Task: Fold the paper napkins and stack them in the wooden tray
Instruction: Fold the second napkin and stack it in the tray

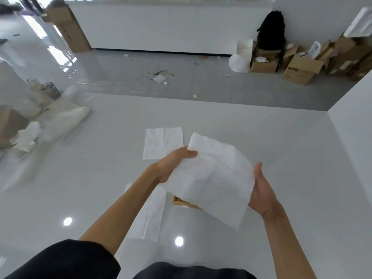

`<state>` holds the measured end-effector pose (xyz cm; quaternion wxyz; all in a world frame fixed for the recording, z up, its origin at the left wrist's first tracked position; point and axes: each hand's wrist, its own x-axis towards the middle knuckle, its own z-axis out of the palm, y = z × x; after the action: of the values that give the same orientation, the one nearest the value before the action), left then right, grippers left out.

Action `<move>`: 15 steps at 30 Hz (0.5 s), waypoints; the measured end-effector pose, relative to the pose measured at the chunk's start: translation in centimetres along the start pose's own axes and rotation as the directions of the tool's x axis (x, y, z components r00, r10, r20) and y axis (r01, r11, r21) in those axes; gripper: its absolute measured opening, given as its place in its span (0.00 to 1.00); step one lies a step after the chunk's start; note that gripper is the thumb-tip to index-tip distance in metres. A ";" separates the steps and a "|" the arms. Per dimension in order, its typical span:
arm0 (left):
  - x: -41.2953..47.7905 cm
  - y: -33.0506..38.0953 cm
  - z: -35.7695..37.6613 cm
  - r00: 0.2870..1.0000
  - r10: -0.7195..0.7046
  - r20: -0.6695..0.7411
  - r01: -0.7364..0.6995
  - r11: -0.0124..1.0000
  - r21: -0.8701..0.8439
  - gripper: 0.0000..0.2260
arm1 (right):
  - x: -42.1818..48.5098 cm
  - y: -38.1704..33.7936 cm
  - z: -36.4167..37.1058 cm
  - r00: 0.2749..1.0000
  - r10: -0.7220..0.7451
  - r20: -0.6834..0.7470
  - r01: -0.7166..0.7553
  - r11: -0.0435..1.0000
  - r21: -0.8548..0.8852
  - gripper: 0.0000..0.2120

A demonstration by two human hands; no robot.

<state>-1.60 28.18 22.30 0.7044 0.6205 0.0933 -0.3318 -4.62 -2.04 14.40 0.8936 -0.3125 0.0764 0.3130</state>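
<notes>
A white paper napkin (213, 178) is held up above the white table between both hands. My left hand (171, 164) pinches its upper left edge, thumb on top. My right hand (261, 190) holds its right edge, with the fingers behind the paper and the thumb pointing up. Under the napkin only a corner of the wooden tray (182, 202) shows; the remainder is hidden. An unfolded napkin (163, 142) lies flat farther back on the table. Another napkin (152, 214) lies flat near me, partly under my left forearm.
Crumpled paper and bags (40, 121) are heaped at the table's left edge. A white wall panel (354, 133) bounds the table on the right. Beyond the far edge is a grey floor with litter and cardboard boxes (300, 67).
</notes>
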 end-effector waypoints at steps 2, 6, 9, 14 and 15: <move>-0.5 -0.7 -0.8 0.998 -0.054 0.029 0.056 0.998 -0.040 0.12 | 0.0 0.9 0.3 1.000 -0.014 0.017 0.014 1.000 -0.022 0.40; -0.7 1.0 -1.3 0.980 -0.142 0.137 0.143 0.990 0.001 0.15 | 1.1 -0.3 3.8 0.999 0.032 0.012 -0.027 0.959 -0.281 0.43; -0.1 3.0 -0.7 0.965 -0.152 0.213 0.139 0.988 0.073 0.14 | 2.4 -1.6 6.8 0.986 0.108 0.124 -0.015 0.809 -0.587 0.39; 0.8 4.5 -0.6 0.948 -0.136 0.287 0.124 0.990 0.061 0.14 | 3.2 -1.9 9.4 0.980 0.153 0.130 -0.008 0.678 -0.735 0.38; 1.0 4.4 -0.7 0.950 -0.121 0.287 0.118 0.993 0.027 0.18 | 3.2 -2.0 9.7 0.983 0.148 0.108 -0.028 0.701 -0.713 0.40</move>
<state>1.94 28.57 25.16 0.6860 0.5622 0.0256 -0.4611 -1.45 4.29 22.02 0.6922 -0.6018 -0.1053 0.3843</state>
